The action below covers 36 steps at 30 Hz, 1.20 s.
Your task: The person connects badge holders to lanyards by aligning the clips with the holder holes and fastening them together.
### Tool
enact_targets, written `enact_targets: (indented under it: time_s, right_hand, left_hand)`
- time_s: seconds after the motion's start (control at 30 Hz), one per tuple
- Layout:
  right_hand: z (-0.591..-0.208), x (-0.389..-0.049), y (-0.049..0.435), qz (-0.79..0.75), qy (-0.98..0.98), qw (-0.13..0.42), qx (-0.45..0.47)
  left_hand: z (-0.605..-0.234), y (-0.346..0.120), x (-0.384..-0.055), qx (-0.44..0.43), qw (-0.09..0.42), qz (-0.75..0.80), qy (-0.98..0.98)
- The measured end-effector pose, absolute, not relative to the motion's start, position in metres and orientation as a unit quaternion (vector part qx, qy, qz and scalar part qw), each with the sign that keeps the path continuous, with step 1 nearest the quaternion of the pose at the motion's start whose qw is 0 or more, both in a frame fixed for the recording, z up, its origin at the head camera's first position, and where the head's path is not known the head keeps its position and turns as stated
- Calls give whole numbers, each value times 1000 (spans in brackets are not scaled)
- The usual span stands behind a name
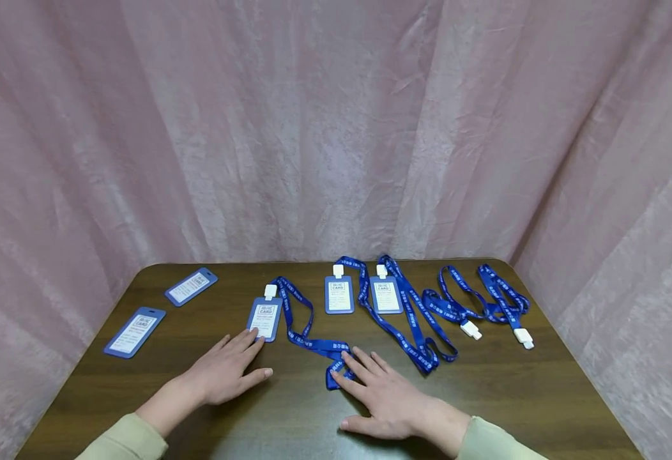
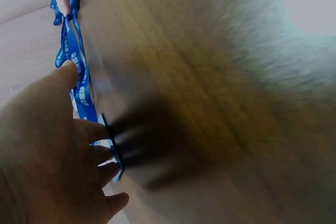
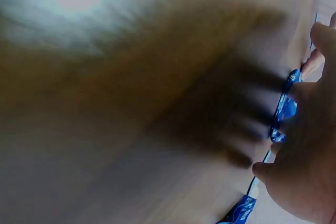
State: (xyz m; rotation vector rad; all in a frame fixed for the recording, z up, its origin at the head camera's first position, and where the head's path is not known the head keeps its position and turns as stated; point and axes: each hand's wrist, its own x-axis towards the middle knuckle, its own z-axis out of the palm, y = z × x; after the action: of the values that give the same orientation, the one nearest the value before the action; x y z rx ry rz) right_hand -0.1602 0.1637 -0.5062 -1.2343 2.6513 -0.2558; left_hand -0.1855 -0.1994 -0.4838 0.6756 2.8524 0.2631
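In the head view my left hand [image 1: 227,372] lies with spread, straight fingers, its fingertips on the lower edge of a blue badge holder [image 1: 264,317]. That holder hangs on a white clip [image 1: 270,291] joined to a blue lanyard [image 1: 311,344]. My right hand [image 1: 386,401] is spread flat too, fingertips touching the bunched end of the same lanyard. Neither hand grips anything. The left wrist view shows the left fingers [image 2: 101,153] at the holder's edge; in the right wrist view the right fingers reach the folded blue strap [image 3: 283,108].
Two badge holders with lanyards, a left one [image 1: 338,296] and a right one [image 1: 386,296], lie at the back middle. Loose lanyards with white clips [image 1: 523,337] lie at right. Two unattached holders, one nearer [image 1: 135,332] and one farther [image 1: 191,287], lie left. A pink curtain [image 1: 324,128] hangs behind the table.
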Motion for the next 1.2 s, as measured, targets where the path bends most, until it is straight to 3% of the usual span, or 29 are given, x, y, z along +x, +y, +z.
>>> enact_targets:
  time_s: [0.5,0.77,1.2]
  right_hand:
    - [-507,-191,139,-66,918,113,-375]
    - [-504,-196,132,-91,919,131,-362]
    - [-504,-197,140,-129,907,126,-380]
  left_hand:
    - [-502,-170,-241,211,124,59,968]
    - [-488,-156,-250,195,130,64,970]
    - [-497,-159,-247,223,93,89,966]
